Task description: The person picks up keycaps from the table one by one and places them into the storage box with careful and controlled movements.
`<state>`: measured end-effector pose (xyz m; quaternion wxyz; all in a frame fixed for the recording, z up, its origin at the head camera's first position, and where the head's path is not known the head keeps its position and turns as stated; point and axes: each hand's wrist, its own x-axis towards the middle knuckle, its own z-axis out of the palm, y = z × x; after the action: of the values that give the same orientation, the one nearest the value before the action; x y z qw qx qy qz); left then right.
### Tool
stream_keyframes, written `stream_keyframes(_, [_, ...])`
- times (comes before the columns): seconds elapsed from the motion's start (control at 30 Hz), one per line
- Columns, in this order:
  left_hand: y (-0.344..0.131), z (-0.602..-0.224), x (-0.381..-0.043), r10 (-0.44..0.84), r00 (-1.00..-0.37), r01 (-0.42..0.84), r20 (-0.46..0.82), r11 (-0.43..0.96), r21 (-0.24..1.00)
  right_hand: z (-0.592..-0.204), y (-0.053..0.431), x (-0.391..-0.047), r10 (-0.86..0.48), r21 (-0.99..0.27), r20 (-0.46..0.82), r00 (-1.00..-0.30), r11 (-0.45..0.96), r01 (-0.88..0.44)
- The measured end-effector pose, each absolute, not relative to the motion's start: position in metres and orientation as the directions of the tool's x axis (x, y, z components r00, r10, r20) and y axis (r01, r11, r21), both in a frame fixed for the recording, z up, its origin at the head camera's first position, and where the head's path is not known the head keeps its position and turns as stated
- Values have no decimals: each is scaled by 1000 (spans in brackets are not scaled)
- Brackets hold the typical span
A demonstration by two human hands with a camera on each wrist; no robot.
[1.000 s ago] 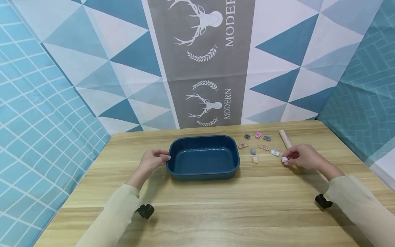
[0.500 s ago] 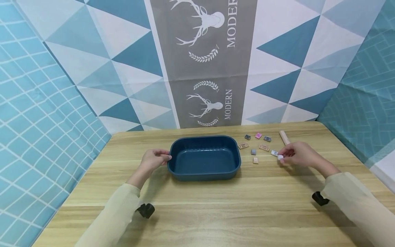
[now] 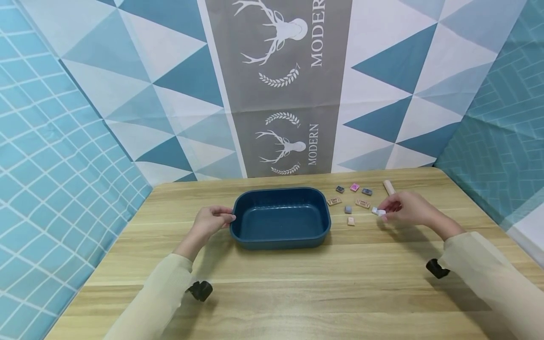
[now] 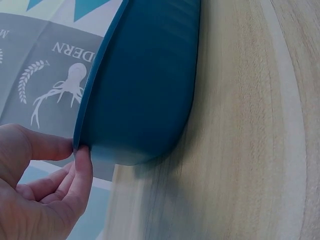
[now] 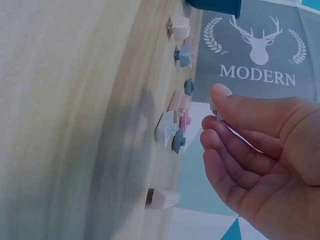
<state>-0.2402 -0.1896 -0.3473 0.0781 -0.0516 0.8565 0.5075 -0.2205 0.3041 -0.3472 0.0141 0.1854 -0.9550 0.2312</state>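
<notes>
A: Where is the smooth, round-cornered blue basin [image 3: 280, 243]?
B: Near the wood-grained table's [image 3: 272, 297] far edge, left hand [image 3: 211, 220] pinching its rim
A: And the right hand [image 3: 406, 208]?
B: Toward the far right corner, pinching a small white piece [image 3: 381, 213], partly hidden; pale rod's [image 3: 388, 187] near end covered

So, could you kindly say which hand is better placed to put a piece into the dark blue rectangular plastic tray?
Probably the right hand: it pinches a small white keycap-like piece, while the left hand grips the left rim of the tray.
</notes>
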Motion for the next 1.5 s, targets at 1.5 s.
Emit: stream_keyframes(1.5, [-190, -348, -243, -22, -968, -240, -252, 389, 889, -314, 280, -236, -408, -419, 87, -909, 812, -405])
